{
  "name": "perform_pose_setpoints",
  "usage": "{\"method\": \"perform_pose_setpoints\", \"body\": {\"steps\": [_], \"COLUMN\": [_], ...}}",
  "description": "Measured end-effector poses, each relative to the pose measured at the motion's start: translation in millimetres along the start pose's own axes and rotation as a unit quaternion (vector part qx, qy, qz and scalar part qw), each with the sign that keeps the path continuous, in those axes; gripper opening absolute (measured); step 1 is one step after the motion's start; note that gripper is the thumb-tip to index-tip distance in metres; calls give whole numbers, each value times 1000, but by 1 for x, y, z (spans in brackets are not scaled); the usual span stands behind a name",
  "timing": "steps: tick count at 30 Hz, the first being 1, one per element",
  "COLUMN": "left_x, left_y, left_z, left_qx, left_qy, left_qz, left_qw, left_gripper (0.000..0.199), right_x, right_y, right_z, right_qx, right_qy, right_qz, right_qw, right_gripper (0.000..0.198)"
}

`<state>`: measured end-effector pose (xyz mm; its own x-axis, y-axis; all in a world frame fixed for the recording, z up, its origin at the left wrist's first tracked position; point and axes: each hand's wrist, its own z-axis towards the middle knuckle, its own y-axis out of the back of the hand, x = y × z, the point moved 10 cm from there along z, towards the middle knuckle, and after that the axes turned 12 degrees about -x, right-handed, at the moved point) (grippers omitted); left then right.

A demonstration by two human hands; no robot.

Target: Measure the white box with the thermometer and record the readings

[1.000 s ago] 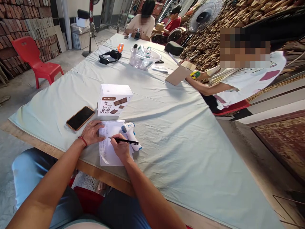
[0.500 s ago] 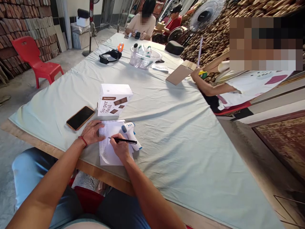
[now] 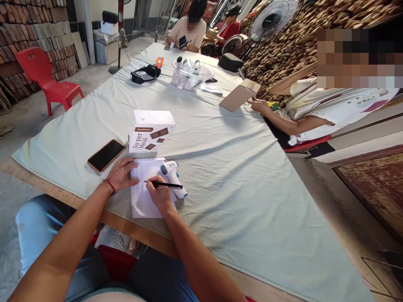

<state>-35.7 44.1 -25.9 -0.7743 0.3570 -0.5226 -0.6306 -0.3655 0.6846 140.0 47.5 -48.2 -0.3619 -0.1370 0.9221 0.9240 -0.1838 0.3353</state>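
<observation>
A black pen [image 3: 166,184] is pinched in my right hand [image 3: 159,196], its tip at the written lines on a sheet of paper [image 3: 151,170]. Handwriting runs down the left side of the sheet, and other sheets lie under it. My left hand [image 3: 122,174] rests with fingers apart on the paper's left edge and holds nothing. A white and blue infrared thermometer [image 3: 172,176] lies on the right part of the sheets, just beyond my right hand. Behind the paper stands a white "Super Meal" box [image 3: 151,132]. Left of that box lies a phone [image 3: 106,155] in an orange-brown case.
Farther along the cloth-covered table [image 3: 236,201] are a headset [image 3: 145,74], a clear basin [image 3: 192,79] of bottles and a cardboard box [image 3: 239,95]. A person [image 3: 302,105] sits at the right side, another [image 3: 189,31] at the far end. A red chair [image 3: 50,79] stands left.
The pen has shifted slightly right along the paper with my right hand. My left hand stays put. The person at right has lowered their hands and leaned back; the far person has raised a dark device.
</observation>
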Motion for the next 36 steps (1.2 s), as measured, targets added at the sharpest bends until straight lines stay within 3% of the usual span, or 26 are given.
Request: {"method": "perform_pose_setpoints", "body": {"steps": [18, 22, 26, 30, 32, 36], "left_x": [-1, -1, 1, 0, 2, 23], "left_y": [1, 3, 8, 16, 20, 21], "left_z": [1, 1, 1, 4, 5, 11], "left_qx": [2, 3, -10, -28, -36, -44], "left_qy": [3, 5, 7, 1, 5, 67], "left_qz": [-7, -8, -19, -37, -52, -100], "left_qw": [1000, 1000, 1000, 999, 998, 992], "left_gripper": [59, 58, 52, 44, 42, 50], "right_x": [3, 18, 31, 29, 34, 37], "right_y": [1, 6, 1, -11, -6, 33], "right_z": [0, 4, 5, 3, 8, 34], "right_qx": [-3, 16, 75, 134, 108, -57], "right_qy": [55, 157, 285, 329, 337, 262], "right_qz": [-14, -36, -139, -224, -231, -279], "right_qw": [998, 987, 945, 907, 906, 922], "right_gripper": [13, 19, 34, 48, 46, 39]}}
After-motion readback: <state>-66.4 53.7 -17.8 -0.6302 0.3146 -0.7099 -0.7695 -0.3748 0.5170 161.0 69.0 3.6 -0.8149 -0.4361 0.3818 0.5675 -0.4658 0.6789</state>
